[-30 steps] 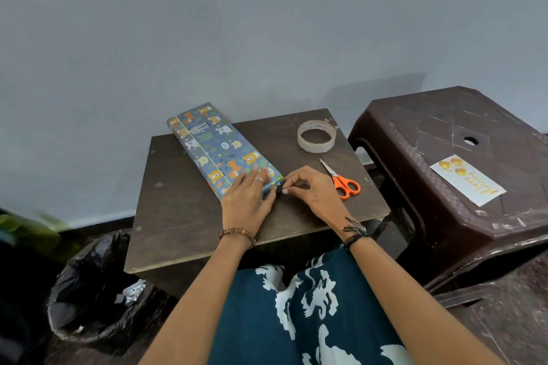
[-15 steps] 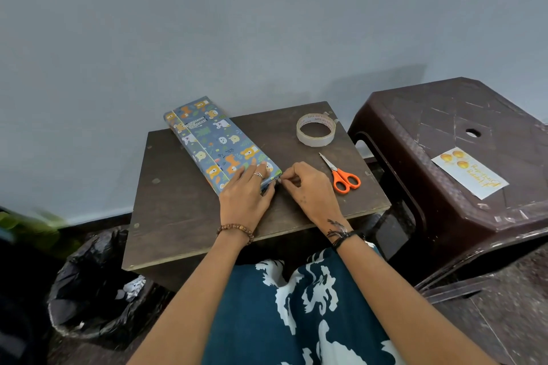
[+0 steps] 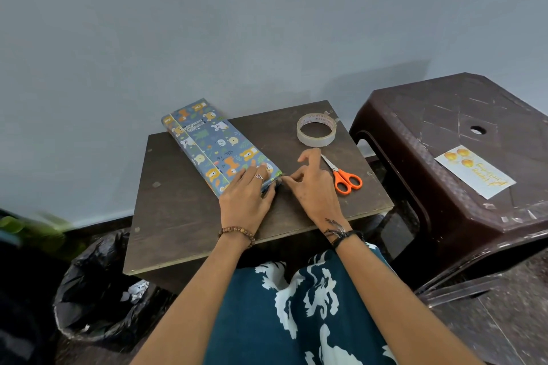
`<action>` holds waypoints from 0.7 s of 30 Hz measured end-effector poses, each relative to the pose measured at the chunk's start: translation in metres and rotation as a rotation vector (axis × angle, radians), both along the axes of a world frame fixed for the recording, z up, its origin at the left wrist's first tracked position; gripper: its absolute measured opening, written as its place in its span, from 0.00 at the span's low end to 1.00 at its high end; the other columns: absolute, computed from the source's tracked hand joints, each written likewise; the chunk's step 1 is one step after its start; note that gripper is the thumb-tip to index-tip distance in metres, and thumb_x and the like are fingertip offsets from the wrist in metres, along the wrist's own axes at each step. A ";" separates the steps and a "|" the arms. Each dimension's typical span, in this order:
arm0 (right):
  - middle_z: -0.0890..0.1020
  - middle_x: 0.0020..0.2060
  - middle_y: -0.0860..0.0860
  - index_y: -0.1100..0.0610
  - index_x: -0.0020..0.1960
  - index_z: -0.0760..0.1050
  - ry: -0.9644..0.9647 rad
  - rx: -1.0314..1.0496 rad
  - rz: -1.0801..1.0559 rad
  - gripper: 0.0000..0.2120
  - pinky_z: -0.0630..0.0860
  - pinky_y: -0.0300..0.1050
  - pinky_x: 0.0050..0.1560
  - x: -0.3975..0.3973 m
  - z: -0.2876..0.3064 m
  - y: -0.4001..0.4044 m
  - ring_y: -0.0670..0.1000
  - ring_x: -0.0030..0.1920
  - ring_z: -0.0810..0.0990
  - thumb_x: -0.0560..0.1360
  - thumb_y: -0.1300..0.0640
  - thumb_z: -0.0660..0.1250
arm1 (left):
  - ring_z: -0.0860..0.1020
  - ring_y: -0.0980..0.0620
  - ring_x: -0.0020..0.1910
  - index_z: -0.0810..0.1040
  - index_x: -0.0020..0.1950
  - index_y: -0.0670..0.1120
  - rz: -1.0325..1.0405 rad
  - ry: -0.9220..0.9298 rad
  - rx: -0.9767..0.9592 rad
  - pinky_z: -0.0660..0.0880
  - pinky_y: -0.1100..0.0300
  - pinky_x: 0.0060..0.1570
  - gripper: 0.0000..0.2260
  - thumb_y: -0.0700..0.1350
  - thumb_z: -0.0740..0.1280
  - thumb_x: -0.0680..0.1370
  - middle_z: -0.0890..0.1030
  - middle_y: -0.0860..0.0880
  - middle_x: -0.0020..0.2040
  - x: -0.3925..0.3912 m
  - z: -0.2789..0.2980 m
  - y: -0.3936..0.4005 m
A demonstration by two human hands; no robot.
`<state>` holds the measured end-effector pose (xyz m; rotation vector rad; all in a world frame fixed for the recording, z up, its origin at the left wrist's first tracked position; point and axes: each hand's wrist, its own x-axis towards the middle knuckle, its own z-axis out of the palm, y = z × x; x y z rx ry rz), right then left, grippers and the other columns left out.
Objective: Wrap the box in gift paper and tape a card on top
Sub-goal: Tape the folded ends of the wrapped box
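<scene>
Nearest, the left hand [image 3: 247, 197] lies flat with straight fingers on the near end of the wrapped box [image 3: 218, 147], its grip holding nothing. The right hand [image 3: 312, 187] pinches the paper at that end's corner. The box lies slanted on the table [image 3: 178, 216]. Beyond lie the scissors [image 3: 344, 178], then the tape roll [image 3: 316, 130]. The card [image 3: 474, 170] rests on the stool [image 3: 444, 115] to the right.
</scene>
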<state>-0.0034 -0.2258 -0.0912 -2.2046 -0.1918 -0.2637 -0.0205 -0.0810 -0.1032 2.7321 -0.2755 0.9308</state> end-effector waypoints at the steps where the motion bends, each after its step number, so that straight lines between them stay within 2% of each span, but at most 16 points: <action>1: 0.83 0.39 0.52 0.59 0.56 0.63 0.002 0.001 0.004 0.20 0.73 0.36 0.41 0.001 0.000 0.000 0.49 0.39 0.81 0.72 0.57 0.71 | 0.82 0.50 0.44 0.80 0.48 0.45 0.000 0.009 -0.001 0.78 0.61 0.45 0.15 0.53 0.60 0.73 0.82 0.51 0.44 0.001 -0.001 0.001; 4: 0.81 0.44 0.47 0.56 0.58 0.66 0.014 0.036 0.035 0.21 0.75 0.37 0.44 0.006 -0.002 -0.003 0.44 0.39 0.80 0.70 0.56 0.73 | 0.82 0.50 0.46 0.80 0.49 0.46 0.018 0.010 0.002 0.78 0.60 0.46 0.15 0.54 0.60 0.73 0.83 0.50 0.46 0.001 -0.003 0.001; 6: 0.79 0.49 0.44 0.53 0.58 0.71 0.028 0.078 0.074 0.20 0.77 0.38 0.47 0.011 -0.003 -0.005 0.41 0.40 0.80 0.70 0.56 0.73 | 0.81 0.51 0.45 0.80 0.48 0.46 0.030 -0.004 0.020 0.76 0.62 0.44 0.15 0.55 0.61 0.73 0.82 0.51 0.44 0.001 -0.003 0.001; 9: 0.82 0.46 0.42 0.50 0.52 0.79 0.068 0.119 0.179 0.11 0.78 0.39 0.49 0.018 -0.005 -0.009 0.40 0.43 0.81 0.71 0.57 0.72 | 0.81 0.52 0.45 0.79 0.46 0.47 0.033 -0.004 0.050 0.75 0.62 0.41 0.15 0.57 0.62 0.73 0.81 0.52 0.42 0.002 -0.003 0.000; 13: 0.85 0.40 0.48 0.51 0.43 0.83 0.219 0.255 0.249 0.06 0.78 0.45 0.51 0.029 -0.005 -0.013 0.47 0.43 0.82 0.69 0.61 0.73 | 0.80 0.51 0.43 0.77 0.45 0.46 0.069 -0.046 0.060 0.70 0.62 0.45 0.10 0.52 0.68 0.73 0.80 0.51 0.41 0.003 -0.006 -0.003; 16: 0.85 0.43 0.55 0.57 0.45 0.83 0.352 0.329 0.331 0.05 0.77 0.41 0.51 0.038 0.001 -0.018 0.49 0.45 0.82 0.69 0.63 0.73 | 0.80 0.51 0.43 0.77 0.44 0.46 0.067 -0.053 0.054 0.70 0.63 0.43 0.09 0.52 0.66 0.73 0.80 0.51 0.42 0.002 -0.006 -0.004; 21: 0.84 0.46 0.57 0.58 0.49 0.82 0.513 0.406 0.429 0.07 0.78 0.34 0.47 0.049 0.004 -0.024 0.45 0.45 0.81 0.73 0.64 0.69 | 0.81 0.51 0.47 0.79 0.47 0.46 0.058 -0.019 0.038 0.76 0.61 0.46 0.10 0.51 0.64 0.73 0.82 0.51 0.44 0.002 -0.006 -0.004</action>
